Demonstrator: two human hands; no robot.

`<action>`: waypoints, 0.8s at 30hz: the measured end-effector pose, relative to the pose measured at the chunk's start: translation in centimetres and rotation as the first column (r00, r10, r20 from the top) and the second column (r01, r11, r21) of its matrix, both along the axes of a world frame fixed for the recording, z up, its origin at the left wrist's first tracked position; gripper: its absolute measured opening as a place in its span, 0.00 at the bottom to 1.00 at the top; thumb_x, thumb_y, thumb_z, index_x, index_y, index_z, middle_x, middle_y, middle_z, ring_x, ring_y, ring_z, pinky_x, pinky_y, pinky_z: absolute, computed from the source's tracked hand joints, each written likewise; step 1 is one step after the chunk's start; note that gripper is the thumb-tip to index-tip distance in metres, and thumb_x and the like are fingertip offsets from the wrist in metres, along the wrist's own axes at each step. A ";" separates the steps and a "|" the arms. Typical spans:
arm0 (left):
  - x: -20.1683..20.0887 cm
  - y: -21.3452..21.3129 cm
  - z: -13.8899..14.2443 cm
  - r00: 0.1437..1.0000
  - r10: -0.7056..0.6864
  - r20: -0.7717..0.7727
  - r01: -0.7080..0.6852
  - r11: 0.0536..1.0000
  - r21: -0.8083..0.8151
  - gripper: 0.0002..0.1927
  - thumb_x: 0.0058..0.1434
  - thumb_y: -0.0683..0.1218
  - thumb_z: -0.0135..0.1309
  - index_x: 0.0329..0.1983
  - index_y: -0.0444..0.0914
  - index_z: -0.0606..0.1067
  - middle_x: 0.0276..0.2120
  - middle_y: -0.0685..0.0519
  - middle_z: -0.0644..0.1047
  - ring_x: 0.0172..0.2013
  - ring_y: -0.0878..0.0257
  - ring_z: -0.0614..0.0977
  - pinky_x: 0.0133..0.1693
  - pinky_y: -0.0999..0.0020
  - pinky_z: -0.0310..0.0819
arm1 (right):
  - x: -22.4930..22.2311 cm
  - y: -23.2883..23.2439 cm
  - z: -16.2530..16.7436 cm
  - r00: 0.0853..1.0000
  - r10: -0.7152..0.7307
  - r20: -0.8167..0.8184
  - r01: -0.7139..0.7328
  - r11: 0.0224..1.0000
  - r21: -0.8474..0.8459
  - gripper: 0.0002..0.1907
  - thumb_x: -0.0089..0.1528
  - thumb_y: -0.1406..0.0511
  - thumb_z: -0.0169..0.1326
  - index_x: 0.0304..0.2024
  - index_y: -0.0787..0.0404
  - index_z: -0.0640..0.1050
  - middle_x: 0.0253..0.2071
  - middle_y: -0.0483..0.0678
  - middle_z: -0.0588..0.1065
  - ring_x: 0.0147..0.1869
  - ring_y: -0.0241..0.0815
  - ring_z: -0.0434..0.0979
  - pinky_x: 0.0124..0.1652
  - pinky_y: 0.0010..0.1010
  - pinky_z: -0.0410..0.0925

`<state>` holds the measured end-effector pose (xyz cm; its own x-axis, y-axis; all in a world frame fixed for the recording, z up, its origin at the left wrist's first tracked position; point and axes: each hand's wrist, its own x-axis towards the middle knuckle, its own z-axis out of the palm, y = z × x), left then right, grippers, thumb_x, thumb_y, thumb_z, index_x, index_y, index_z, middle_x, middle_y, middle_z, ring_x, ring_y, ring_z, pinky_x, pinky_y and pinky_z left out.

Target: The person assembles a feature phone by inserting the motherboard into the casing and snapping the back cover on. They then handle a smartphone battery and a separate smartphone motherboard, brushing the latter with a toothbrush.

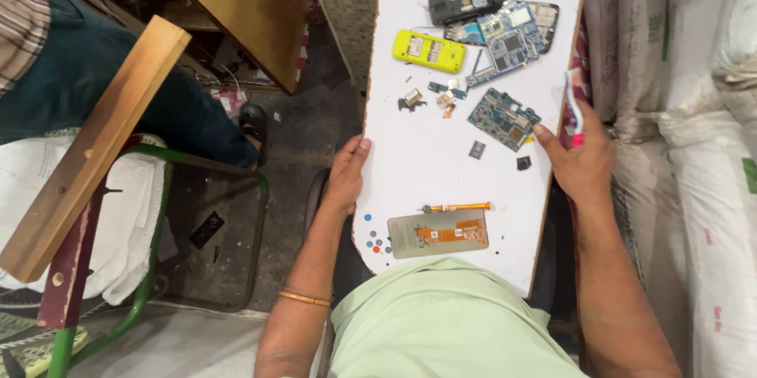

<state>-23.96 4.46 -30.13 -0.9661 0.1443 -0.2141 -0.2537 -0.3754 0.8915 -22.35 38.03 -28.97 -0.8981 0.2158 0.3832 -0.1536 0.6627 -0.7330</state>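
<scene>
My left hand (pixel 347 173) rests on the left edge of the white table (pixel 441 173), fingers apart and empty. My right hand (pixel 579 157) holds a white and pink toothbrush (pixel 574 106) upright at the table's right edge. Its fingertips lie close to a blue-green circuit board (pixel 503 118). Further up lie a yellow phone body (pixel 430 51), a black phone (pixel 465 1) and more circuit boards (pixel 509 39). Near me on the table lie a grey phone panel with an orange strip (pixel 438 233) and an orange-handled screwdriver (pixel 457 207).
Small loose parts (pixel 430 98) and tiny chips (pixel 477 149) dot the table. Coloured dots (pixel 374 240) mark its near left corner. White sacks (pixel 686 110) line the right side. At left are a seated person's legs (pixel 118 86), a wooden plank (pixel 95 149) and a green metal chair frame (pixel 158 268).
</scene>
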 end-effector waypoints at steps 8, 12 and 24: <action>1.8 -0.2 2.2 1.000 0.005 -0.030 -0.007 0.999 -0.040 0.19 0.73 0.49 0.47 0.58 0.31 0.74 0.43 0.51 0.82 0.40 0.68 0.82 0.43 0.74 0.77 | 0.9 -2.4 1.5 0.975 0.217 0.042 -0.124 0.693 -0.710 0.10 0.70 0.66 0.55 0.52 0.65 0.77 0.44 0.44 0.78 0.42 0.27 0.75 0.43 0.19 0.70; 3.6 -0.8 2.8 0.997 -0.008 -0.073 -0.004 0.986 -0.164 0.19 0.73 0.49 0.47 0.57 0.31 0.74 0.40 0.52 0.82 0.38 0.69 0.81 0.41 0.74 0.77 | 2.9 -3.2 1.5 0.983 0.174 0.066 -0.056 0.614 -0.787 0.08 0.71 0.65 0.56 0.48 0.64 0.77 0.41 0.44 0.79 0.39 0.29 0.76 0.40 0.22 0.71; 3.7 -1.7 3.5 0.995 -0.052 -0.086 0.043 0.994 -0.098 0.20 0.74 0.51 0.47 0.54 0.29 0.75 0.39 0.48 0.82 0.35 0.66 0.82 0.37 0.70 0.79 | 3.7 -0.9 0.8 0.950 0.288 -0.124 -0.260 0.503 -0.824 0.03 0.77 0.73 0.55 0.50 0.66 0.72 0.52 0.50 0.78 0.53 0.37 0.80 0.59 0.25 0.75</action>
